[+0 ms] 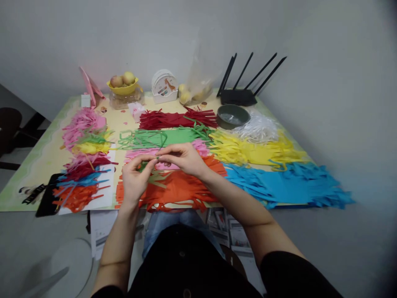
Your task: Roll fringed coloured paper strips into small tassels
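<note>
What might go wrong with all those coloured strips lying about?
The small green piece pinched by the left hand and right hand might slip. The orange fringe lies along the front edge of the table, close to both hands, so a sweep could drag it off.

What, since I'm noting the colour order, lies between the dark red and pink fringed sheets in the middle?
The green fringed sheet lies between the dark red fringed sheet and the pink fringed sheet, as the head view shows.
</note>
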### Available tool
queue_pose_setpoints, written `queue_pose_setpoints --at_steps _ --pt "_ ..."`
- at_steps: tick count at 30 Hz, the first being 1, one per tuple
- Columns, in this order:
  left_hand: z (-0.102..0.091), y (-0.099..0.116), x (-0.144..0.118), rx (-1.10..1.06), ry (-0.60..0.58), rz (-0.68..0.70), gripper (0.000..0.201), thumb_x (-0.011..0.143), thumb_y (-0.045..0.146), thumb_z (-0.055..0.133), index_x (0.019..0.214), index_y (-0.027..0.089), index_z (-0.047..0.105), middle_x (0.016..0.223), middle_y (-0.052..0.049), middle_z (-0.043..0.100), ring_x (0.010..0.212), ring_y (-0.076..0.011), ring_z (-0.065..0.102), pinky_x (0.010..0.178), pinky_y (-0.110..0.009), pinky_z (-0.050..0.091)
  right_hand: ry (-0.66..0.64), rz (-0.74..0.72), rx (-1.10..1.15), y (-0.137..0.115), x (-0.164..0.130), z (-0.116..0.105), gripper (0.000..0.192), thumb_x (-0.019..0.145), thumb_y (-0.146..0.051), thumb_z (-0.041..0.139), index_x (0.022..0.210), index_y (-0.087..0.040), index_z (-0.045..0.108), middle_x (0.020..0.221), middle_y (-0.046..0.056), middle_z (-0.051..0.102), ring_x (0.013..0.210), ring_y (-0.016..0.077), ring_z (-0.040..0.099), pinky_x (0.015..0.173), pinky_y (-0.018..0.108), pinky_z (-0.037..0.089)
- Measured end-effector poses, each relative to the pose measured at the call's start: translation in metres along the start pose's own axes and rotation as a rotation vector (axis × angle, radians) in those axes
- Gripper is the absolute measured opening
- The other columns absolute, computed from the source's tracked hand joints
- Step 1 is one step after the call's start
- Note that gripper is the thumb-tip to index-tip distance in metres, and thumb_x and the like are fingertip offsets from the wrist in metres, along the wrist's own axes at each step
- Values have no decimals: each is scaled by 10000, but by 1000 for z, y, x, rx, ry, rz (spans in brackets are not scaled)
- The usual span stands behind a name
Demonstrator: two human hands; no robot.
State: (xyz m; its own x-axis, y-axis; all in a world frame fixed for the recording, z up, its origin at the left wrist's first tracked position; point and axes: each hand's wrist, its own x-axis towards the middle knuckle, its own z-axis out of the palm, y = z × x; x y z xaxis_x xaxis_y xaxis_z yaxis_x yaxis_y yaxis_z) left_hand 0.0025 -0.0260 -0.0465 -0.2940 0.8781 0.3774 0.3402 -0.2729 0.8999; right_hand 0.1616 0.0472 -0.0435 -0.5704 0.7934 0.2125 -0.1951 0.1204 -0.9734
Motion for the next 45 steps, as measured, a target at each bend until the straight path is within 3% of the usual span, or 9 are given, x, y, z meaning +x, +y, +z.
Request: queue_pose_setpoints --at_steps 9,17,21,25,31,35,41,45 --pt "8 -4 -4 141 8 114 76 834 248 697 830 202 758 804 -24 749 771 -161 674 763 -267 511 123 -86 -203 10 -7 4 372 828 -503 706 766 -138 742 661 19 683 569 96 555 565 224 434" --pt "6 -16 1 -89 -118 -28 122 825 284 712 867 180 762 826 -43 754 769 -162 698 747 -256 534 42 -288 -566 13 -5 -6 327 962 -415 576 829 -158 728 760 28 714 664 109 589 625 218 411" --pt "8 -16 0 -68 -70 -4 89 819 249 713 858 174 741 835 -35 749 784 -147 695 763 -241 535 11 -451 -692 19 -3 -5 346 1008 -401 494 842 -158 675 775 41 694 700 122 601 671 224 428" --pt "10 -13 -1 -139 -36 -42 146 778 271 761 860 173 691 801 -24 724 747 -139 692 707 -228 539 10 -474 -812 24 0 -4 343 1024 -388 459 825 -160 620 766 52 656 731 143 588 702 242 431" --pt "10 -12 -3 -106 50 -23 175 728 266 801 786 172 666 763 -12 702 709 -134 685 671 -224 544 -26 -484 -707 21 -3 -7 267 1005 -374 509 949 -159 657 816 40 655 725 127 576 676 236 444" --pt "10 -14 -4 -68 115 34 100 741 221 784 759 175 697 728 -6 707 692 -123 672 678 -219 535 63 -489 -638 21 -8 -2 220 982 -332 564 963 -160 699 807 44 676 708 125 582 662 243 457" --pt "9 -17 -7 -194 35 -71 132 738 261 800 825 178 745 805 -39 747 764 -159 712 728 -255 567 197 -426 -561 30 -12 10 268 961 -395 585 942 -176 739 809 51 722 638 118 581 587 248 454" --pt "12 -14 -13 -137 182 20 75 754 192 771 806 175 720 776 -18 730 736 -132 702 724 -230 565 208 -414 -548 32 -10 15 280 961 -407 585 959 -187 758 827 51 735 692 125 620 650 252 489"
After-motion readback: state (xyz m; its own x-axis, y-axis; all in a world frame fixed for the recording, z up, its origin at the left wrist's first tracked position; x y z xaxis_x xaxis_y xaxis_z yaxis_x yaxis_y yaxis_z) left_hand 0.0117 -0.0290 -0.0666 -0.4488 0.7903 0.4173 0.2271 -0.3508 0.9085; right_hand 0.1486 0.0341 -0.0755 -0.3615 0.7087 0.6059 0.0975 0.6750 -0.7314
